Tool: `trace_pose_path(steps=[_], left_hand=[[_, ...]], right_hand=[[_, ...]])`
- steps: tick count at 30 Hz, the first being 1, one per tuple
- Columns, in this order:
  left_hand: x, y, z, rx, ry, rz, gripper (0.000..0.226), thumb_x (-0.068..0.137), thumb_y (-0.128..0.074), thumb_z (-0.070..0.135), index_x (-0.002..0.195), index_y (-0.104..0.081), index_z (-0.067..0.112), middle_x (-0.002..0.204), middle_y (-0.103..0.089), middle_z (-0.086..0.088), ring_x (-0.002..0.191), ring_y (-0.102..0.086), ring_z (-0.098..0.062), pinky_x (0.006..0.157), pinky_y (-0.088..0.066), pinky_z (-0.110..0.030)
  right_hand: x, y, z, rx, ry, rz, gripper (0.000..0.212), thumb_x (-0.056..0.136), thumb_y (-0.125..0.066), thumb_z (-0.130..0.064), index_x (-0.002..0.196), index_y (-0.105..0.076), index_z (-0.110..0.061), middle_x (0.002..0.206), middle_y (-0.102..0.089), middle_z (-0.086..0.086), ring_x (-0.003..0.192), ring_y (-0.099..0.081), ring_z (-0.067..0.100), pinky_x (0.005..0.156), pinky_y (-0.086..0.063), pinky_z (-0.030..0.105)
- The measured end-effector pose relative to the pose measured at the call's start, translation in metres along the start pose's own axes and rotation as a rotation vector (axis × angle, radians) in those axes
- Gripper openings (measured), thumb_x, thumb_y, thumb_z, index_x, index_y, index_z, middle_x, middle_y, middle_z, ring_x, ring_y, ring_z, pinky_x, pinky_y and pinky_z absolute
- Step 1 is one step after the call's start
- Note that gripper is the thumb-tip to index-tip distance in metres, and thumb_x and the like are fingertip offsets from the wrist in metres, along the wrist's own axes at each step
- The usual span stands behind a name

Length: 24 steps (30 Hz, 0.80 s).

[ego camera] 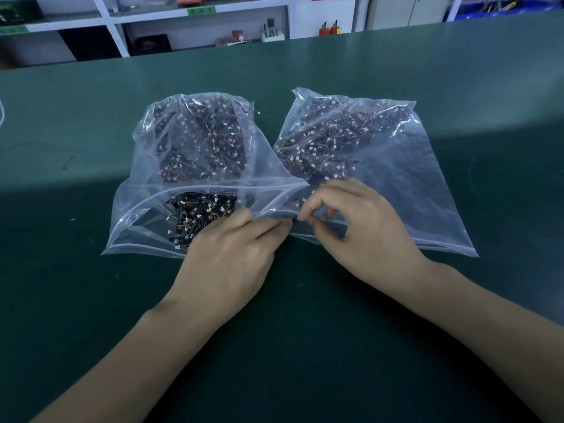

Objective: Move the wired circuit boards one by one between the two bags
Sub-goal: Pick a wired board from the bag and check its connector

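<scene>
Two clear plastic zip bags lie side by side on the green table, both filled with small black wired circuit boards with white connectors. The left bag [137, 190] gapes open at its near end, where boards [201, 212] show in the mouth. The right bag [421, 184] holds its boards [332, 135] toward the far end. My left hand [229, 254] and my right hand [360, 227] meet at the near zip edge of the right bag, fingertips pinching the plastic strip where the two bags overlap. Neither hand holds a board.
The green table mat [290, 331] stretches wide around the bags. Beyond the far table edge stand white shelves [113, 22] with boxes and small items, and blue bins [503, 6] at the top right.
</scene>
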<state>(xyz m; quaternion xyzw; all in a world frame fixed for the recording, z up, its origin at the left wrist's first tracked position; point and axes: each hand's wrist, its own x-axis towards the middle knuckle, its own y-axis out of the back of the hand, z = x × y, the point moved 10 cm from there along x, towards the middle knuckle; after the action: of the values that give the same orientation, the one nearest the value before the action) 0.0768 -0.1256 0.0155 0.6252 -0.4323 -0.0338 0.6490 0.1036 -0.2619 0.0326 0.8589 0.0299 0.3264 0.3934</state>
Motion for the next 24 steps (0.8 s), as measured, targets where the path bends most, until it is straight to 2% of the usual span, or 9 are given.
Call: trace_pose_path(steps=[3,5,7,9,11,13,15,20,24], left_hand=[[-0.001,0.011,-0.012,-0.174,0.122,0.029,0.022,0.097,-0.062,0.015,0.107,-0.08,0.021,0.099,-0.074,0.013,0.083,-0.063,-0.017,0.065,-0.053,-0.033],[-0.005,0.018,-0.032,-0.266,0.265,0.059,0.018,0.092,-0.052,0.021,0.09,-0.07,0.021,0.087,-0.062,0.013,0.078,-0.055,-0.012,0.06,-0.043,-0.031],[-0.009,0.02,-0.05,-0.26,0.364,0.056,0.015,0.093,-0.046,0.022,0.085,-0.059,0.021,0.084,-0.055,0.012,0.076,-0.049,-0.012,0.06,-0.039,-0.031],[-0.015,0.017,-0.066,-0.181,0.426,0.024,0.019,0.098,-0.047,0.017,0.084,-0.059,0.021,0.085,-0.058,0.01,0.079,-0.053,-0.017,0.062,-0.043,-0.036],[-0.023,0.011,-0.079,-0.094,0.459,-0.038,0.019,0.097,-0.056,0.009,0.088,-0.069,0.019,0.092,-0.067,0.007,0.088,-0.06,-0.023,0.071,-0.052,-0.043],[-0.03,0.004,-0.091,-0.067,0.502,-0.106,0.02,0.095,-0.062,0.008,0.104,-0.076,0.02,0.106,-0.074,0.004,0.102,-0.068,-0.029,0.081,-0.057,-0.047],[-0.032,0.004,-0.098,-0.082,0.544,-0.117,0.022,0.096,-0.07,0.018,0.117,-0.074,0.024,0.113,-0.076,0.002,0.108,-0.07,-0.031,0.084,-0.058,-0.048],[-0.033,0.002,-0.101,0.003,0.554,-0.115,0.036,0.091,-0.078,0.038,0.123,-0.068,0.027,0.11,-0.075,-0.002,0.103,-0.07,-0.036,0.079,-0.056,-0.048],[-0.038,-0.007,-0.107,0.06,0.587,-0.185,0.046,0.095,-0.07,0.046,0.137,-0.062,0.029,0.126,-0.069,-0.005,0.119,-0.064,-0.039,0.096,-0.052,-0.056]], right_hand=[[0.0,-0.003,0.001,-0.002,-0.008,-0.031,0.02,0.088,-0.073,0.0,0.093,-0.075,-0.02,0.093,-0.067,-0.008,0.089,-0.058,0.017,0.087,-0.049,0.034],[0.0,-0.005,0.002,-0.003,-0.015,-0.055,0.02,0.088,-0.072,-0.001,0.092,-0.075,-0.02,0.094,-0.068,-0.007,0.091,-0.059,0.017,0.088,-0.05,0.037],[0.0,-0.006,0.003,0.002,-0.021,-0.068,0.02,0.089,-0.072,-0.002,0.091,-0.075,-0.021,0.094,-0.068,-0.009,0.092,-0.058,0.015,0.089,-0.05,0.036],[0.0,-0.006,0.003,0.007,-0.029,-0.071,0.02,0.089,-0.071,-0.002,0.09,-0.075,-0.021,0.094,-0.068,-0.009,0.093,-0.058,0.014,0.089,-0.05,0.034],[0.0,-0.007,0.003,0.009,-0.035,-0.076,0.019,0.088,-0.071,-0.003,0.09,-0.076,-0.022,0.094,-0.068,-0.01,0.094,-0.059,0.014,0.089,-0.05,0.034],[-0.001,-0.008,0.003,0.01,-0.041,-0.08,0.019,0.089,-0.071,-0.003,0.09,-0.076,-0.022,0.095,-0.068,-0.011,0.095,-0.059,0.013,0.09,-0.05,0.035],[0.0,-0.007,0.004,0.012,-0.046,-0.079,0.019,0.089,-0.071,-0.003,0.09,-0.076,-0.022,0.095,-0.068,-0.011,0.096,-0.059,0.013,0.091,-0.051,0.036],[0.0,-0.007,0.004,0.016,-0.049,-0.082,0.019,0.089,-0.073,-0.003,0.091,-0.076,-0.022,0.096,-0.068,-0.011,0.097,-0.059,0.013,0.091,-0.051,0.038],[0.0,-0.007,0.005,0.011,-0.042,-0.077,0.019,0.089,-0.073,-0.004,0.09,-0.076,-0.023,0.096,-0.068,-0.012,0.096,-0.058,0.011,0.092,-0.05,0.036]])
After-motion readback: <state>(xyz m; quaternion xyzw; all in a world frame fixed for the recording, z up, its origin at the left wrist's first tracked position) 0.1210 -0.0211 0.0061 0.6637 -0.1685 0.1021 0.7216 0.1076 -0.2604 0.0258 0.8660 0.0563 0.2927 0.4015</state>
